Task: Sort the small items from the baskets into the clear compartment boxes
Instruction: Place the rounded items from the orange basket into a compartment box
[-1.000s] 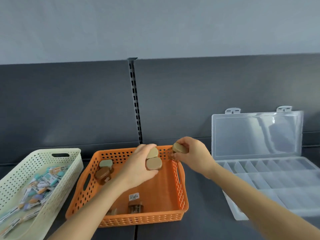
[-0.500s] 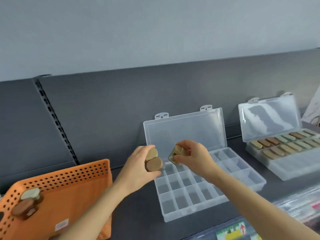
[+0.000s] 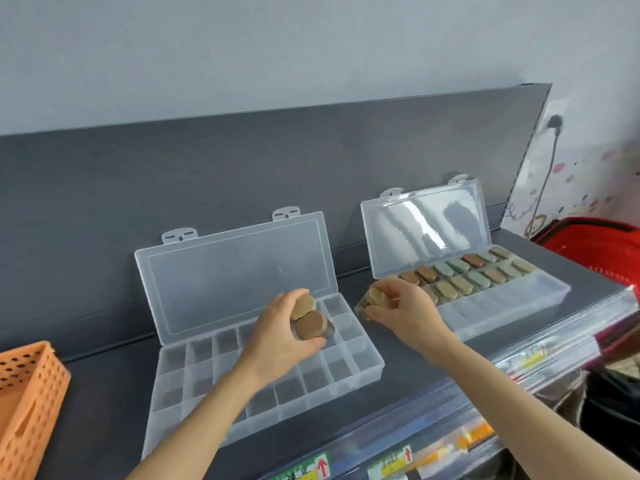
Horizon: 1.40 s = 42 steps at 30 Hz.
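My left hand point(image 3: 277, 336) holds two tan oval-lidded small items point(image 3: 308, 318), hovering over the back right compartments of the near clear compartment box point(image 3: 363, 370), whose compartments look bare. My right hand point(image 3: 403, 311) grips another tan oval item point(image 3: 375, 296) at the left end of the far clear compartment box point(image 3: 512, 303). That box holds several brown, tan and green oval items in its back rows. Both lids stand open against the dark back panel. The corner of the orange basket point(image 3: 31, 393) shows at the far left.
A red basket point(image 3: 595, 244) sits at the far right beyond the shelf end. The shelf's front edge carries clear price strips point(image 3: 415, 455) with arrow labels. A black cable point(image 3: 545, 181) hangs on the wall at the right.
The view has swung right, from the baskets to the boxes. Both hands carried their items rightward; the right hand went from the near box to the far box's left end.
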Each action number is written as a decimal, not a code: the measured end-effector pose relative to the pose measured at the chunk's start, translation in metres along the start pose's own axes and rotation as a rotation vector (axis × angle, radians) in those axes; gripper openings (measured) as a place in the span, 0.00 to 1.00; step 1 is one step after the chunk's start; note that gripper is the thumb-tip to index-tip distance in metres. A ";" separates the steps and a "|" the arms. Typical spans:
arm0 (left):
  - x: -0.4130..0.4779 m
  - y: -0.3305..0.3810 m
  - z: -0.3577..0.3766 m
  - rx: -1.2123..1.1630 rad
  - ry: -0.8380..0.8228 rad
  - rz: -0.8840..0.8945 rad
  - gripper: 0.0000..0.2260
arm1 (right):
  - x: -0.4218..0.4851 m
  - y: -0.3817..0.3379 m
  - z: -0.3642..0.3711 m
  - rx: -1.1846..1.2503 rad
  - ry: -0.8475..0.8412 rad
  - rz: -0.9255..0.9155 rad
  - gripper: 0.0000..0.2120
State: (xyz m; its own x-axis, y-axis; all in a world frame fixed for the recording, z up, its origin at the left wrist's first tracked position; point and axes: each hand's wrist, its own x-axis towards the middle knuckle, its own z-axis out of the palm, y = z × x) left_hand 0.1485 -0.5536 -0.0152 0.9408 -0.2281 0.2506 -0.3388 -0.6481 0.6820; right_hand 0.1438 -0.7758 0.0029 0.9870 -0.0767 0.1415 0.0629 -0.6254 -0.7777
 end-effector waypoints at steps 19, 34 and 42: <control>0.056 0.022 0.082 -0.102 -0.111 0.040 0.31 | 0.009 0.081 -0.037 -0.256 0.070 0.297 0.16; 0.075 0.060 0.118 -0.059 -0.096 0.057 0.31 | 0.026 0.089 -0.057 -0.088 0.071 0.126 0.17; 0.086 0.084 0.137 -0.107 -0.061 0.054 0.30 | 0.035 0.079 -0.064 0.127 -0.042 0.129 0.18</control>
State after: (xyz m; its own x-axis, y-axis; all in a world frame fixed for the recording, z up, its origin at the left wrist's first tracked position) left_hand 0.2024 -0.7272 -0.0308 0.9187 -0.3065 0.2490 -0.3848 -0.5534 0.7387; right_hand 0.1732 -0.8776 -0.0139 0.9932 -0.1154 0.0120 -0.0488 -0.5095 -0.8591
